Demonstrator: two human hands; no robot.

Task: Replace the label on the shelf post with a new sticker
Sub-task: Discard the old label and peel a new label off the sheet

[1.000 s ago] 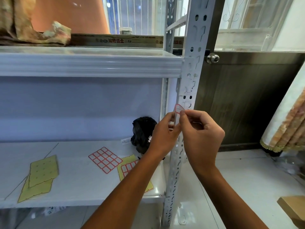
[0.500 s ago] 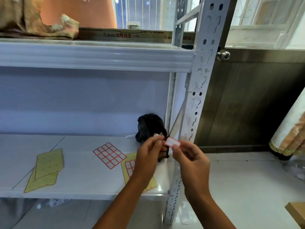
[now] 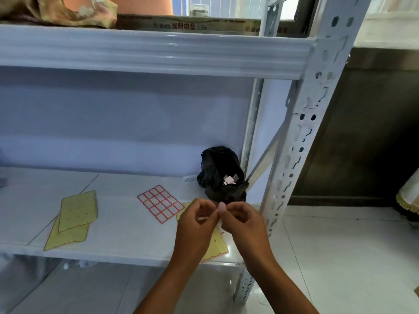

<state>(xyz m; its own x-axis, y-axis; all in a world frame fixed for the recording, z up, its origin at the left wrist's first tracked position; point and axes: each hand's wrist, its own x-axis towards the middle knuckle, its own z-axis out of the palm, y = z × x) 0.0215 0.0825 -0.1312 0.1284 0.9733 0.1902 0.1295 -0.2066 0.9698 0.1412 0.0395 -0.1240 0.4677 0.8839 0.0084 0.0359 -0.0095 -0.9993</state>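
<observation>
Head view, label [image 3: 219, 220] pinched between fingers of left hand [image 3: 197, 219] and right hand [image 3: 243, 220], before black bag [image 3: 221, 175].

Both hands are dropping away from the shelf post [image 3: 297, 141], now meeting low over the shelf [image 3: 118, 234] just in front of the black bag [image 3: 221, 175]. Left hand [image 3: 198, 219] and right hand [image 3: 243, 220] are scrunching the peeled sticker [image 3: 221, 207], no longer flat, mostly hidden between fingertips.

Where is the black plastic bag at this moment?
In the head view, the black plastic bag stands at the right rear of the lower shelf, beside the back post, just beyond the sheet of red-bordered stickers.
</observation>
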